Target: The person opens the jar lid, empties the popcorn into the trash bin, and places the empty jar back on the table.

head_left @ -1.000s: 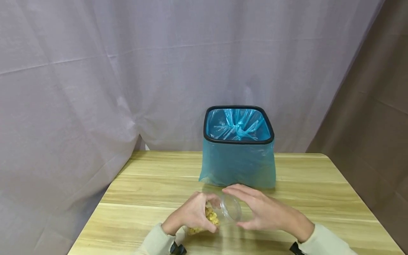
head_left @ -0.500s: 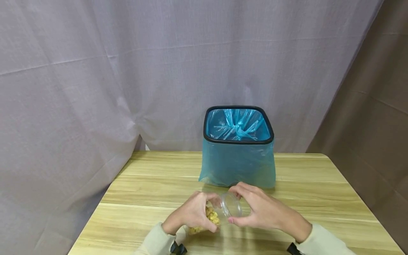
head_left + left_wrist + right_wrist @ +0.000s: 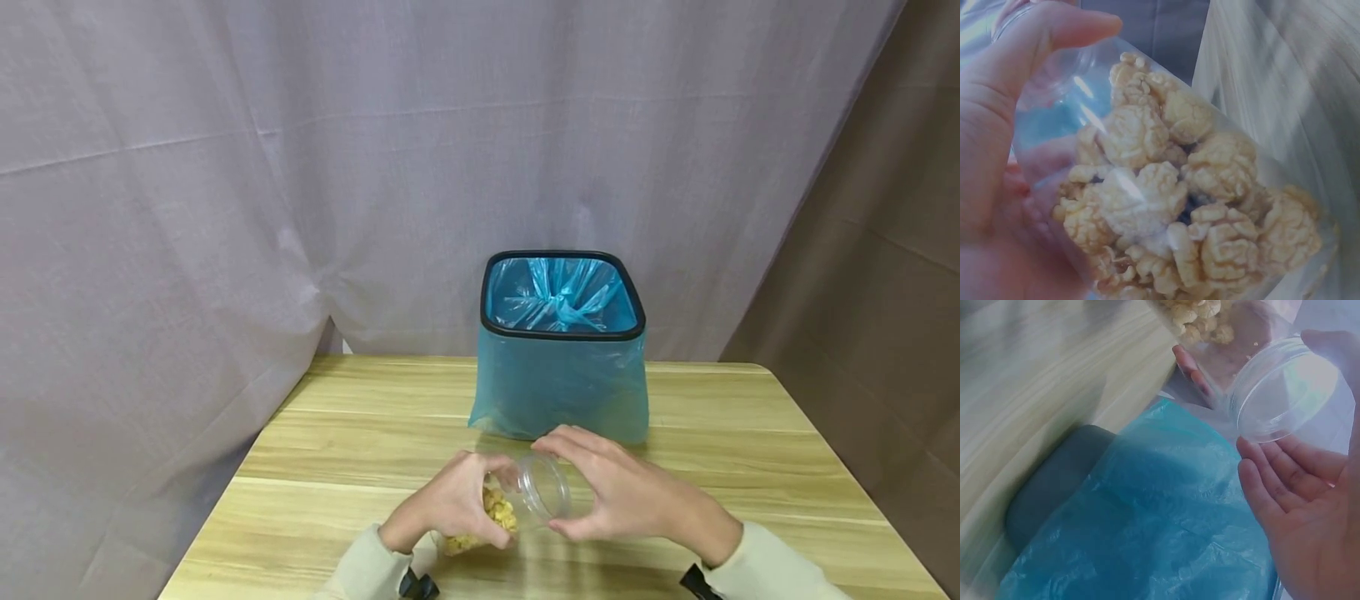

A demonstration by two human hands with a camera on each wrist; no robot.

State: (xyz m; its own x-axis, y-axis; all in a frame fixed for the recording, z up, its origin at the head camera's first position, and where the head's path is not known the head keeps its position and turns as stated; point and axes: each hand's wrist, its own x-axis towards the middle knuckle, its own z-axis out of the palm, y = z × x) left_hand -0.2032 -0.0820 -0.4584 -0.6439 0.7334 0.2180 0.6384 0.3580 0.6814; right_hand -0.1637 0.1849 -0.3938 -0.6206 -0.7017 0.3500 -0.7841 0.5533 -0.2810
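A clear plastic jar (image 3: 1166, 187) of popcorn lies tilted low over the table, its capped end toward the right in the head view. My left hand (image 3: 459, 500) grips it round the middle, thumb nearest me. Pale yellow popcorn (image 3: 1141, 194) fills its lower part. At the other end is a round clear lid (image 3: 1285, 394) with a ringed edge. My right hand (image 3: 618, 492) spans this lid, thumb at one side of the rim and fingertips right at the opposite side.
Behind the hands stands a bin (image 3: 562, 387) lined with a blue bag, its black rim (image 3: 562, 335) facing up. It is on the wood-grain table (image 3: 360, 450). Grey curtain (image 3: 420, 167) hangs behind, with a brown one (image 3: 870, 275) at the right.
My right hand first closes its thumb and fingers on the lid, then widens them back round its rim. My left hand keeps the jar in nearly the same place.
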